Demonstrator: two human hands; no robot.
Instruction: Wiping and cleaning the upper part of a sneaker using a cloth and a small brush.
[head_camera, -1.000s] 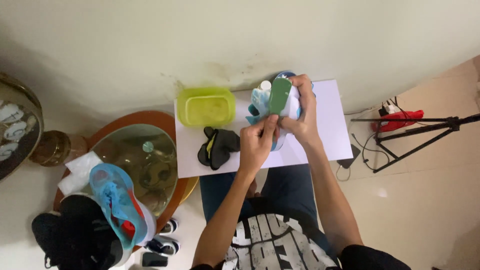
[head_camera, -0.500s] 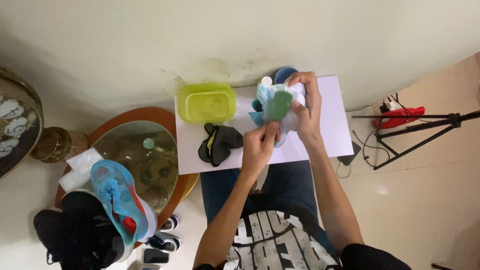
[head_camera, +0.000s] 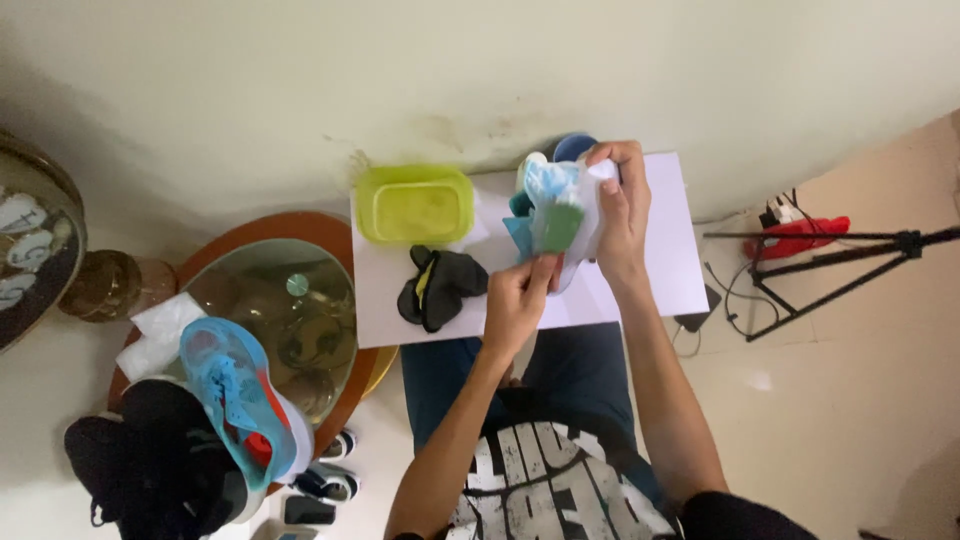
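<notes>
While both hands pinch the cloths (head_camera: 553, 215), left hand (head_camera: 515, 300) below and right hand (head_camera: 622, 215) beside, a loosened grip could drop them onto the table (head_camera: 660, 270).

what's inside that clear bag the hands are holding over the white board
Inside the clear bag, held by the right hand and left hand, are a green piece and light blue pieces. What kind of items they are, and anything behind them, is hidden.
</notes>
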